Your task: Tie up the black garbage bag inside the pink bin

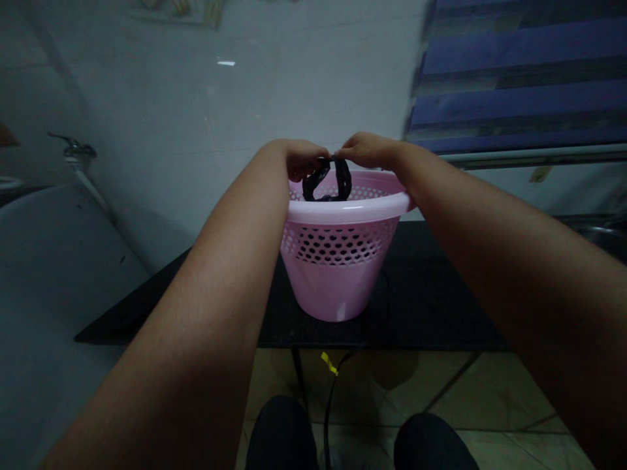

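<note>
A pink plastic basket (337, 287) with a band of holes under its rim stands upright on a dark tabletop. Out of its top rises a black plastic bag (343, 179), gathered into a loop with its upper ends meeting between my hands. My left hand (304, 158) is closed on the bag's left part, its fingers partly hidden behind the wrist. From the other side my right hand (365, 150) pinches the bag at the top of the loop. Both hands are just above the basket's rim, and my right forearm passes close to its right edge. The bag's lower part is hidden inside the basket.
The dark tabletop (441, 294) ends just in front of the basket. A black cable with a yellow tag (330, 363) hangs over its front edge, between my knees. To the left is a wall tap (76, 149); a blue striped blind (514, 72) hangs at upper right.
</note>
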The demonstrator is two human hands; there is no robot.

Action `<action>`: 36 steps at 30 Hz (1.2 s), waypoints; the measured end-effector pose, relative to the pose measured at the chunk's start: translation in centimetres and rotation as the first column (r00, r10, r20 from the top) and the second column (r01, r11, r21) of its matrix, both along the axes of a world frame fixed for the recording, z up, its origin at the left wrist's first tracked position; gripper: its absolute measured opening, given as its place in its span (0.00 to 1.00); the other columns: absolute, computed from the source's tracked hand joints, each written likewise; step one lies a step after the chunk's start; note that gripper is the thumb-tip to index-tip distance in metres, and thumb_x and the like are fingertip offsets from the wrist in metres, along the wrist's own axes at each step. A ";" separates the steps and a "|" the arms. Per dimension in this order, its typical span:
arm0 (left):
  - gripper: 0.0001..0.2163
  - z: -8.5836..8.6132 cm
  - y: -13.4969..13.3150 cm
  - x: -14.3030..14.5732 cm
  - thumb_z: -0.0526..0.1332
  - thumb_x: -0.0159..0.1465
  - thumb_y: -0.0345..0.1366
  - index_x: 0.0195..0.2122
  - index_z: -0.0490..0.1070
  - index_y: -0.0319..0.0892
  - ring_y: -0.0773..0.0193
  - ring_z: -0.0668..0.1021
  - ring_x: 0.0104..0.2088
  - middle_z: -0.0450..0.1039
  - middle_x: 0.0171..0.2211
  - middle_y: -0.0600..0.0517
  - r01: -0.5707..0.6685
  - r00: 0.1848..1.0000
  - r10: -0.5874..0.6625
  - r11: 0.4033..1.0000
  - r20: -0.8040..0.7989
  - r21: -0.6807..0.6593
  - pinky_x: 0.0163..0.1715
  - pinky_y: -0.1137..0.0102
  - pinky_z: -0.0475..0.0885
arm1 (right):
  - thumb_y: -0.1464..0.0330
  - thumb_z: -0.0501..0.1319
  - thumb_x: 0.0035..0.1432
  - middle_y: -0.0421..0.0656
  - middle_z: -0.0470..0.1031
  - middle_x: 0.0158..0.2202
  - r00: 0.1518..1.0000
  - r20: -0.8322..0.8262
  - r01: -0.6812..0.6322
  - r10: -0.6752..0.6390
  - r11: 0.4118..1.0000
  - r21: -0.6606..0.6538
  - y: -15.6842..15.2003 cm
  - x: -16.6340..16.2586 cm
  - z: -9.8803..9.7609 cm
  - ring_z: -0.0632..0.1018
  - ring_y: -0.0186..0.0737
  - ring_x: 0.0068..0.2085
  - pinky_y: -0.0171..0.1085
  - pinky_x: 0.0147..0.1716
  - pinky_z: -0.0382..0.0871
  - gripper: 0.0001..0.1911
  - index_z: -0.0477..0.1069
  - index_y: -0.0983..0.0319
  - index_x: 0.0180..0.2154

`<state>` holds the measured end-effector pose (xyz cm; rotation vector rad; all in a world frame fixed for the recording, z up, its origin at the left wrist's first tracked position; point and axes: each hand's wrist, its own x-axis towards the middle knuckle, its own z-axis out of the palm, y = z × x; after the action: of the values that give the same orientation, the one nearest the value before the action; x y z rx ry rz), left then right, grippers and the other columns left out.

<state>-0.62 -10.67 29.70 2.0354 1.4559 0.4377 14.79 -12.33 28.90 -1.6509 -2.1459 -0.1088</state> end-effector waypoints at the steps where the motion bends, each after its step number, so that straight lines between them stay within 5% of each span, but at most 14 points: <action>1: 0.08 0.0 0.1 0.0 0.54 0.55 0.37 0.22 0.67 0.40 0.70 0.58 0.17 0.50 0.14 0.57 0.008 1.000 -0.008 1.000 -0.002 -0.003 0.22 0.71 0.52 | 0.63 0.52 0.59 0.48 0.70 0.33 1.000 -0.001 0.001 -0.001 1.000 -0.001 0.0 0.0 0.0 0.69 0.39 0.36 0.36 0.33 0.60 0.20 0.72 0.72 0.42; 8: 0.11 0.0 0.8 -0.2 0.54 0.55 0.39 0.19 0.64 0.41 0.71 0.56 0.16 0.50 0.15 0.56 0.091 0.995 -0.092 0.995 -0.030 -0.038 0.21 0.71 0.49 | 0.62 0.52 0.59 0.46 0.69 0.31 1.000 -0.012 -0.002 0.002 1.000 0.001 0.2 0.1 -0.1 0.68 0.39 0.35 0.36 0.34 0.61 0.19 0.72 0.71 0.41; 36: 0.11 0.0 1.0 -0.3 0.55 0.54 0.40 0.18 0.65 0.42 0.70 0.55 0.16 0.48 0.13 0.56 0.084 0.996 -0.085 0.996 -0.026 -0.035 0.20 0.70 0.50 | 0.65 0.53 0.57 0.47 0.69 0.31 0.999 -0.054 0.000 -0.001 1.000 -0.008 -0.5 -0.2 0.0 0.68 0.40 0.35 0.37 0.34 0.61 0.16 0.72 0.70 0.38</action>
<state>-0.92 -9.64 29.68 2.0750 1.3781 0.3497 14.62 -12.78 28.91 -1.6400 -2.1086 -0.0550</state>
